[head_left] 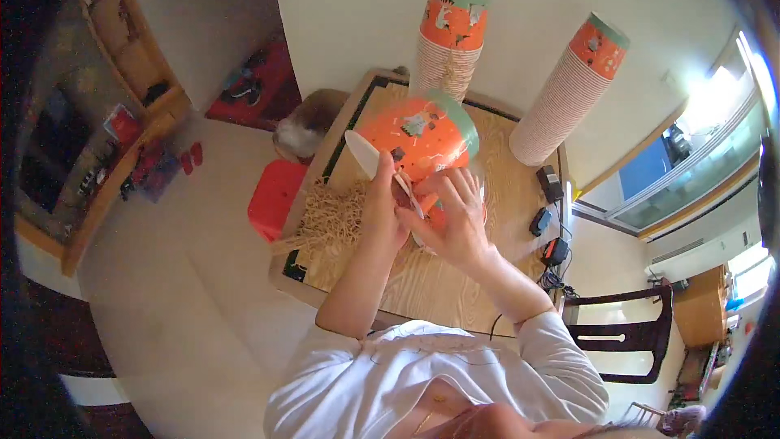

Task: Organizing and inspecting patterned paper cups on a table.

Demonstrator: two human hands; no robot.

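An orange paper cup (431, 132) with a green band and printed pictures is tilted sideways between my hands over the table, partly blurred. My left hand (383, 205) is closed at its lower side, thumb upward near the cup's white end. Close beside it, my right hand (457, 215) has its fingers bent and pressed together against the cup's lower edge. A small pale, thin piece shows between the two hands, too covered by fingers to name. More orange printed paper is partly visible beneath my right hand.
On the wooden table (455, 280) lies a heap of thin tan strips (329, 215), left of my arms. Two tall stacks of matching cups, a back stack (451, 41) and a leaning right stack (561, 93), stand behind. Black adapters (550, 184) with cables line the right edge, near a dark chair (621, 333).
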